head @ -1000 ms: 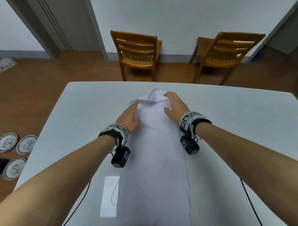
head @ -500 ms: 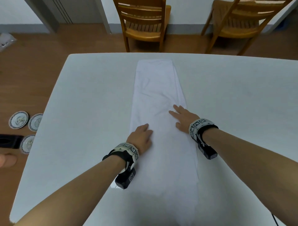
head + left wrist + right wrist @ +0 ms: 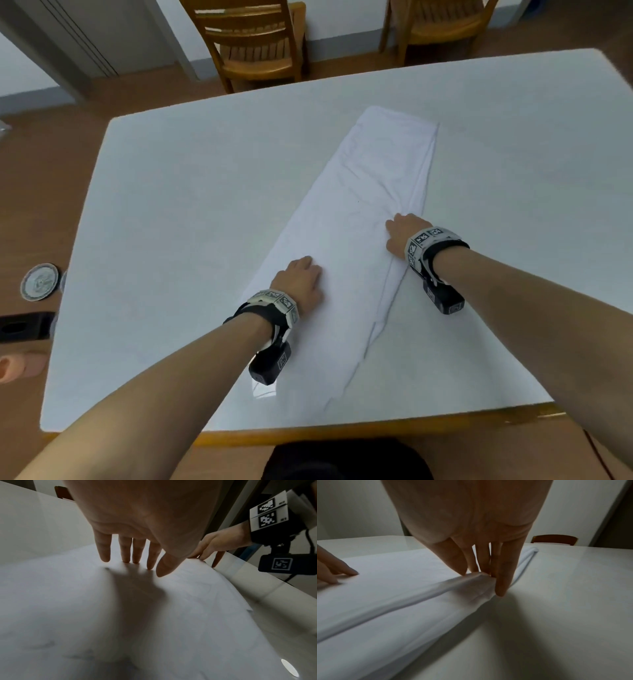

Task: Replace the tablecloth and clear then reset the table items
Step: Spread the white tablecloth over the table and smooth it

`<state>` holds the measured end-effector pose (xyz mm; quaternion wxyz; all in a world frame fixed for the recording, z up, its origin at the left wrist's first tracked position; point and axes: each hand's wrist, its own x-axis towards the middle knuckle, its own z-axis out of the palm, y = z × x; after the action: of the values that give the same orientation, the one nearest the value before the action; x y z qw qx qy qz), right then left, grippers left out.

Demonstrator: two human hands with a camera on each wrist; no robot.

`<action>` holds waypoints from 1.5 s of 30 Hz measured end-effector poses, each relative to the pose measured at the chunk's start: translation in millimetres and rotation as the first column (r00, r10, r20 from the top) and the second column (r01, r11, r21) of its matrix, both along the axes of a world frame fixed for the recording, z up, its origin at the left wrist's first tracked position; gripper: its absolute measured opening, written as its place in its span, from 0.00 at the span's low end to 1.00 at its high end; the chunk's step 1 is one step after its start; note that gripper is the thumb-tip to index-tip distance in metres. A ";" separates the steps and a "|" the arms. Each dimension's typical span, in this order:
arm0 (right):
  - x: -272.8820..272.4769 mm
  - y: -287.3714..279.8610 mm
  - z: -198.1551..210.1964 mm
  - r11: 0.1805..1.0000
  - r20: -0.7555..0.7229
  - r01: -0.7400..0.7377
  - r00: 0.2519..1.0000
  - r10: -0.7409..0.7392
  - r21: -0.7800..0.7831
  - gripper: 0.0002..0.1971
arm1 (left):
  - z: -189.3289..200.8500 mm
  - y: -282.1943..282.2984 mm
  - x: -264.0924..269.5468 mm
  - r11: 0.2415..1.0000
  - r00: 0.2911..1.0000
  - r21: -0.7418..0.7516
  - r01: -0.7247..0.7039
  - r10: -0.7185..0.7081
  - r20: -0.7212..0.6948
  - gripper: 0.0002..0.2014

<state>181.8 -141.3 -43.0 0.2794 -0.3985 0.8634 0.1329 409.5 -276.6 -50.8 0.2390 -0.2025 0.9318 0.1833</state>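
Observation:
A white tablecloth (image 3: 376,178), folded into a long strip, lies slantwise on the white table (image 3: 188,205). My left hand (image 3: 301,281) rests on the strip's left side near its middle. In the left wrist view its fingers (image 3: 125,553) are straight, with the tips touching the cloth (image 3: 154,615). My right hand (image 3: 402,233) is at the strip's right edge. In the right wrist view it (image 3: 481,573) pinches a raised fold of the cloth (image 3: 393,588) between thumb and fingers.
Two wooden chairs (image 3: 253,44) (image 3: 442,24) stand beyond the table's far edge. A patterned plate (image 3: 39,281) and a black object (image 3: 24,325) lie on the floor at the left. The table's wooden near rim (image 3: 342,431) is just in front of me.
Both hands slid back along the cloth toward me. The crumpled far end now lies flat. My right hand went from lying flat to pinching the right edge.

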 end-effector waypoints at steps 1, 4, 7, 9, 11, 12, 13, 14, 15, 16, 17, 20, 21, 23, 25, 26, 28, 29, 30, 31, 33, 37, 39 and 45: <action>2.7 13.8 1.2 1.000 0.001 0.011 1.000 -0.011 0.017 0.16 | 1.5 10.9 -0.1 1.000 1.000 0.005 0.012 -0.012 0.002 0.13; 14.8 62.1 7.1 0.997 0.018 0.060 0.998 -0.061 0.047 0.14 | 6.7 53.9 1.1 0.998 0.998 0.026 0.059 -0.059 0.005 0.19; 32.7 101.8 12.4 0.995 0.045 0.080 0.996 -0.082 0.053 0.09 | 11.5 96.9 5.2 0.993 0.994 0.044 0.112 -0.111 -0.020 0.26; 46.8 125.4 11.5 0.996 0.067 0.076 0.995 -0.079 0.040 0.08 | 10.7 124.2 10.4 0.986 0.987 0.051 0.159 -0.160 0.002 0.35; 61.2 146.0 6.3 0.998 0.083 0.062 0.995 -0.063 0.018 0.13 | 5.0 147.5 17.8 0.984 0.984 0.019 0.179 -0.180 0.012 0.35; 68.7 154.9 3.2 0.999 0.091 0.048 0.995 -0.048 0.001 0.15 | 1.3 156.4 22.2 0.986 0.986 -0.015 0.166 -0.166 0.007 0.31; 76.0 161.9 1.0 0.999 0.102 0.037 0.994 -0.036 -0.008 0.16 | -1.8 162.0 25.7 0.988 0.989 -0.057 0.145 -0.146 -0.011 0.25; 83.4 167.4 -0.4 1.000 0.110 0.023 0.994 -0.021 -0.017 0.16 | -3.4 164.5 29.4 0.987 0.991 -0.101 0.129 -0.133 -0.035 0.20; 90.6 171.3 -1.4 1.000 0.113 0.003 0.994 -0.001 -0.024 0.15 | -4.1 163.5 33.1 0.983 0.991 -0.136 0.121 -0.128 -0.043 0.16; 97.7 174.1 -1.8 0.999 0.112 -0.021 0.993 0.025 -0.037 0.13 | -3.7 160.4 37.4 0.981 0.992 -0.152 0.119 -0.125 -0.034 0.13; 104.8 176.5 -2.4 0.998 0.110 -0.041 0.993 0.047 -0.052 0.10 | -3.2 155.8 42.9 0.982 0.993 -0.151 0.114 -0.118 -0.016 0.11; 124.8 181.1 -7.0 0.992 0.140 -0.048 0.988 0.064 -0.114 0.07 | -2.5 138.9 66.2 0.990 0.998 -0.132 0.047 -0.042 0.041 0.09; 131.8 181.9 -9.2 0.990 0.165 -0.022 0.985 0.045 -0.139 0.10 | -2.9 133.3 75.4 0.990 0.999 -0.138 0.024 -0.017 0.051 0.09; 146.0 181.2 -12.5 0.982 0.221 0.045 0.975 -0.003 -0.182 0.19 | -2.6 122.0 92.8 0.987 0.998 -0.158 -0.007 0.016 0.056 0.09; 159.3 176.3 -14.0 0.978 0.245 0.048 0.969 0.004 -0.204 0.29 | -1.9 110.7 106.3 0.983 0.998 -0.182 -0.026 0.037 0.056 0.08; 165.6 172.2 -14.5 0.977 0.247 0.032 0.969 0.021 -0.210 0.33 | -0.8 105.0 112.1 0.980 0.997 -0.194 -0.034 0.046 0.057 0.06; 175.9 161.2 -14.3 0.976 0.250 0.004 0.967 0.052 -0.218 0.35 | 0.8 92.1 123.1 0.975 0.995 -0.219 -0.047 0.066 0.079 0.02; 179.9 154.4 -14.6 0.976 0.255 -0.008 0.965 0.065 -0.220 0.35 | 0.5 84.7 128.6 0.972 0.993 -0.229 -0.057 0.080 0.092 0.02; 183.5 146.6 -14.5 0.976 0.261 -0.018 0.963 0.076 -0.218 0.35 | 0.3 76.2 134.1 0.970 0.990 -0.232 -0.073 0.097 0.097 0.03; 186.9 138.6 -14.1 0.977 0.268 -0.024 0.960 0.083 -0.214 0.35 | 0.0 67.1 139.5 0.968 0.988 -0.232 -0.095 0.120 0.096 0.02; 193.8 119.6 -12.9 0.978 0.275 -0.038 0.957 0.094 -0.205 0.33 | -0.4 47.7 150.6 0.965 0.985 -0.225 -0.137 0.158 0.076 0.01; 210.8 68.1 -10.2 0.979 0.298 -0.027 0.951 0.088 -0.201 0.29 | 0.9 3.8 176.6 0.957 0.974 -0.205 -0.206 0.220 0.048 0.03; 220.4 39.1 -9.3 0.978 0.295 -0.021 0.952 0.083 -0.207 0.27 | -1.1 -21.8 189.6 0.953 0.969 -0.196 -0.232 0.244 0.041 0.08; 264.9 -58.0 -5.2 0.959 0.167 -0.158 0.965 0.200 -0.236 0.27 | -0.8 -94.9 227.6 0.953 0.963 -0.173 -0.247 0.261 0.063 0.07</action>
<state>446.7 -199.4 -48.2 0.3010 -0.5146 0.8025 0.0226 637.0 -371.5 -51.6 0.2354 -0.3472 0.8988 0.1269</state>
